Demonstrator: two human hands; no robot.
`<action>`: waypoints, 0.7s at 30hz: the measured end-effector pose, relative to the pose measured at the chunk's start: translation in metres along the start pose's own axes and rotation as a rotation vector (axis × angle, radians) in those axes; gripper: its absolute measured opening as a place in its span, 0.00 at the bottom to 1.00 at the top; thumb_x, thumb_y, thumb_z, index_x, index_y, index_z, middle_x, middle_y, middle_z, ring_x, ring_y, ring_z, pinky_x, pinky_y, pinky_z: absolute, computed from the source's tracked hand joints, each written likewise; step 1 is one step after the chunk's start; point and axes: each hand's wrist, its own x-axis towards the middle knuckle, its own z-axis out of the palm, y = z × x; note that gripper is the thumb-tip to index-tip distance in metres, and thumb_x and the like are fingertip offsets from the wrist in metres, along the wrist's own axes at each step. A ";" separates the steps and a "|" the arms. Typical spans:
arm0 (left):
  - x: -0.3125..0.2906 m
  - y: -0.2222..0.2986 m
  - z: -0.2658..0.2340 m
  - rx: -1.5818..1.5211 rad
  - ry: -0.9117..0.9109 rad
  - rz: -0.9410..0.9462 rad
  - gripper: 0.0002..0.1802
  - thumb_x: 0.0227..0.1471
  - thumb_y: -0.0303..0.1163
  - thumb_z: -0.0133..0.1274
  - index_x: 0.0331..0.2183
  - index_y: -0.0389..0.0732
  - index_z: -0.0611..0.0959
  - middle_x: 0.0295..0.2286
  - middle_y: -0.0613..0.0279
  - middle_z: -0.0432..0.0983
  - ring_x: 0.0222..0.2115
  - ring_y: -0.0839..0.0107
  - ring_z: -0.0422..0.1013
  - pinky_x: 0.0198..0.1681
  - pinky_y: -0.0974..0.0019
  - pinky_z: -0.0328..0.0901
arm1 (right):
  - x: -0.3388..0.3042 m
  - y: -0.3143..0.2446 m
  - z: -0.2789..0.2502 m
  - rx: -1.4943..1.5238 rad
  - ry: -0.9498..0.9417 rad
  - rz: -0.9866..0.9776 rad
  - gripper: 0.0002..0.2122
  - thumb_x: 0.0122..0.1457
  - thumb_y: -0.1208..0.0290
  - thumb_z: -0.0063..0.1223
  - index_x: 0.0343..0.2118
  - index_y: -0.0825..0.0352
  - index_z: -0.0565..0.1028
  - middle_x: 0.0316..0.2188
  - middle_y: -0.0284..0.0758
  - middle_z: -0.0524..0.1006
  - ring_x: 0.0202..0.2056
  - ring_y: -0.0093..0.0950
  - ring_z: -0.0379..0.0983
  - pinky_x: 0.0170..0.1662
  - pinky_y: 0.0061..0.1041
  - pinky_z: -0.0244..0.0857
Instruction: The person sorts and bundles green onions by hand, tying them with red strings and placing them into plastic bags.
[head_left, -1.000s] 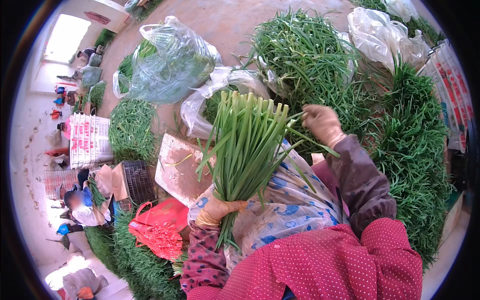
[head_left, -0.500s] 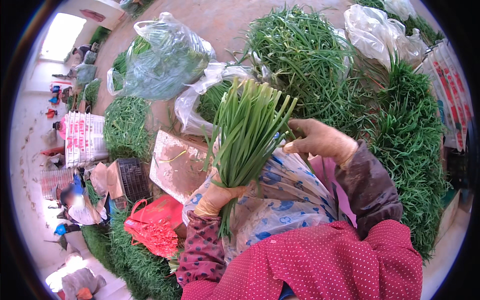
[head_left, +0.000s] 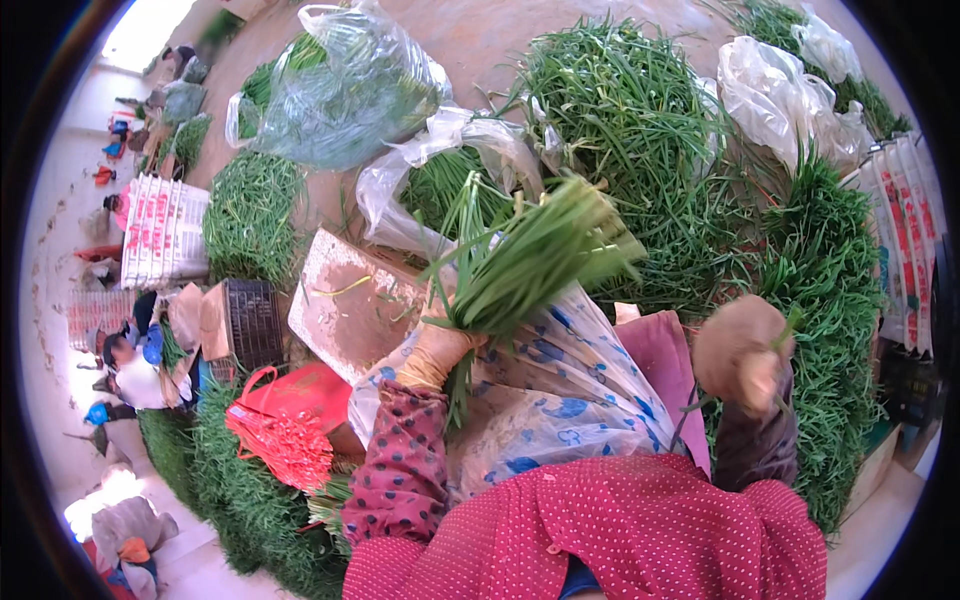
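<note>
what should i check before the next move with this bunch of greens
1. Left hand closed around the bunch of green stalks near its lower end: ok.
2. Stalks together in the grip, tips fanning up and right: ok, though the picture is blurred there.
3. Right hand off the bunch, raised at the right: ok; a few green strands show at it, whether held cannot tell.
4. Blue-patterned cloth on the lap spread under the bunch: ok.
5. Heap of loose greens just ahead: ok.
6. Bunch tied: cannot tell.
</note>
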 end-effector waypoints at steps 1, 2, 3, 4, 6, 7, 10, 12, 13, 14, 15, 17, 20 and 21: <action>-0.002 0.010 -0.004 -0.028 0.038 0.022 0.38 0.32 0.21 0.67 0.50 0.42 0.75 0.41 0.58 0.77 0.40 0.64 0.73 0.46 0.62 0.69 | 0.011 -0.007 0.003 0.072 -0.179 -0.100 0.09 0.58 0.73 0.53 0.38 0.73 0.73 0.15 0.36 0.73 0.10 0.23 0.63 0.12 0.26 0.54; -0.003 0.011 -0.003 -0.302 0.026 -0.176 0.37 0.32 0.20 0.66 0.50 0.42 0.76 0.38 0.57 0.78 0.35 0.66 0.74 0.40 0.63 0.70 | 0.016 -0.013 0.007 0.083 -0.239 -0.143 0.10 0.58 0.75 0.52 0.42 0.73 0.72 0.16 0.38 0.74 0.09 0.25 0.63 0.12 0.27 0.54; -0.004 0.010 -0.003 -0.576 0.013 -0.375 0.37 0.33 0.18 0.65 0.50 0.42 0.76 0.36 0.57 0.78 0.30 0.67 0.74 0.35 0.64 0.71 | 0.019 -0.021 0.008 0.041 -0.156 -0.133 0.12 0.59 0.78 0.50 0.45 0.74 0.71 0.16 0.40 0.75 0.09 0.26 0.63 0.11 0.27 0.54; -0.005 0.011 -0.005 -0.845 0.005 -0.569 0.36 0.33 0.17 0.64 0.50 0.42 0.76 0.33 0.57 0.79 0.25 0.69 0.74 0.29 0.65 0.71 | 0.022 -0.028 0.012 -0.090 0.059 -0.067 0.12 0.60 0.76 0.49 0.46 0.72 0.72 0.18 0.37 0.74 0.12 0.23 0.64 0.14 0.25 0.55; -0.010 0.008 0.000 -0.908 0.123 -0.503 0.31 0.34 0.15 0.62 0.45 0.39 0.78 0.25 0.58 0.78 0.16 0.72 0.70 0.19 0.69 0.67 | 0.025 -0.039 0.019 -0.290 0.474 0.158 0.13 0.60 0.71 0.48 0.47 0.69 0.73 0.21 0.29 0.73 0.20 0.18 0.67 0.21 0.20 0.59; -0.007 0.012 -0.001 -0.905 0.091 -0.523 0.29 0.34 0.15 0.62 0.44 0.38 0.78 0.25 0.59 0.77 0.17 0.72 0.70 0.19 0.69 0.67 | 0.036 -0.034 0.016 -0.494 0.558 0.232 0.12 0.59 0.71 0.49 0.45 0.69 0.74 0.20 0.27 0.73 0.19 0.17 0.66 0.20 0.18 0.58; -0.009 0.018 0.000 -0.942 0.132 -0.446 0.24 0.34 0.15 0.62 0.40 0.36 0.80 0.23 0.60 0.76 0.16 0.71 0.69 0.19 0.68 0.66 | 0.078 -0.008 0.025 -0.806 0.623 0.529 0.08 0.60 0.73 0.49 0.40 0.68 0.77 0.20 0.26 0.73 0.19 0.14 0.64 0.25 0.14 0.59; -0.006 0.012 0.001 -0.909 0.083 -0.449 0.36 0.31 0.13 0.62 0.47 0.41 0.71 0.29 0.61 0.76 0.20 0.70 0.71 0.19 0.68 0.67 | 0.098 0.017 0.016 -0.973 0.535 0.552 0.09 0.62 0.75 0.47 0.43 0.68 0.76 0.22 0.26 0.74 0.21 0.15 0.66 0.28 0.14 0.62; -0.006 0.010 0.001 -0.907 0.070 -0.461 0.48 0.29 0.11 0.61 0.55 0.45 0.63 0.35 0.61 0.75 0.24 0.69 0.73 0.20 0.68 0.69 | 0.106 0.032 0.004 -1.164 0.489 0.486 0.10 0.62 0.75 0.46 0.44 0.69 0.76 0.23 0.26 0.74 0.23 0.14 0.66 0.29 0.15 0.63; -0.005 0.007 0.001 -0.906 0.057 -0.473 0.61 0.27 0.08 0.60 0.62 0.50 0.54 0.41 0.61 0.75 0.28 0.68 0.74 0.20 0.68 0.70 | 0.114 0.047 -0.008 -1.352 0.437 0.413 0.11 0.63 0.74 0.46 0.45 0.70 0.76 0.24 0.26 0.75 0.25 0.14 0.67 0.31 0.15 0.63; -0.006 0.010 0.003 -0.921 0.073 -0.464 0.61 0.27 0.08 0.60 0.63 0.50 0.54 0.42 0.61 0.74 0.30 0.68 0.74 0.20 0.68 0.70 | 0.121 0.057 -0.019 -1.514 0.414 0.417 0.16 0.62 0.69 0.49 0.51 0.68 0.72 0.27 0.34 0.78 0.28 0.22 0.75 0.34 0.24 0.68; -0.008 0.012 0.004 -0.916 0.087 -0.464 0.63 0.26 0.08 0.61 0.63 0.50 0.53 0.47 0.60 0.70 0.35 0.66 0.73 0.22 0.68 0.71 | 0.139 0.065 -0.022 -1.782 0.387 0.497 0.20 0.60 0.64 0.52 0.54 0.65 0.69 0.29 0.40 0.79 0.32 0.33 0.76 0.36 0.31 0.68; -0.012 0.001 0.010 -0.669 0.113 -0.340 0.60 0.26 0.13 0.63 0.62 0.49 0.56 0.51 0.56 0.68 0.45 0.60 0.69 0.38 0.61 0.68 | 0.164 0.072 -0.020 -1.914 0.357 0.669 0.28 0.56 0.54 0.55 0.58 0.58 0.64 0.34 0.48 0.78 0.40 0.47 0.74 0.41 0.42 0.67; -0.014 -0.005 0.012 -0.430 0.141 -0.234 0.57 0.27 0.17 0.64 0.61 0.48 0.60 0.52 0.55 0.67 0.50 0.58 0.66 0.48 0.56 0.64 | 0.167 0.077 -0.025 -1.940 0.320 0.669 0.28 0.56 0.54 0.56 0.58 0.58 0.65 0.34 0.48 0.78 0.40 0.47 0.74 0.41 0.41 0.67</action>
